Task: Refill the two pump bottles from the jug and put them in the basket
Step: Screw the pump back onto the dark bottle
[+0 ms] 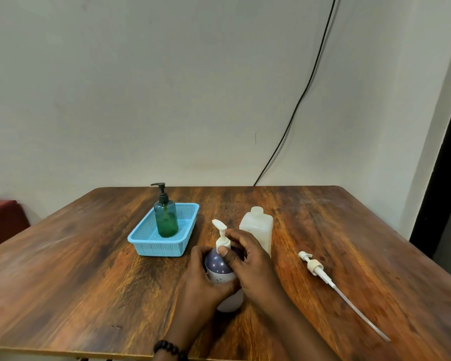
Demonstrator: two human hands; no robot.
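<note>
While one green bottle (pixel 165 218) occupies the basket (pixel 151 241), two hands (pixel 206 280) (pixel 250 259) grip one purple bottle (pixel 218 261).

Both forearms are bare, no sleeves showing. The left hand (pixel 206 282) has a black beaded bracelet (pixel 170 349) at the wrist, toward six o'clock; the right hand (pixel 250 261) wears nothing.

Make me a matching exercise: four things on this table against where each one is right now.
Things:
1. green pump bottle
2. purple pump bottle
3. loose pump with tube
4. jug

Places:
A. lying flat on the table, right side
B. held between both hands
C. standing in the blue basket
D. standing just behind the hands, neck open

Pairs: 1-C, 2-B, 3-A, 4-D
</note>
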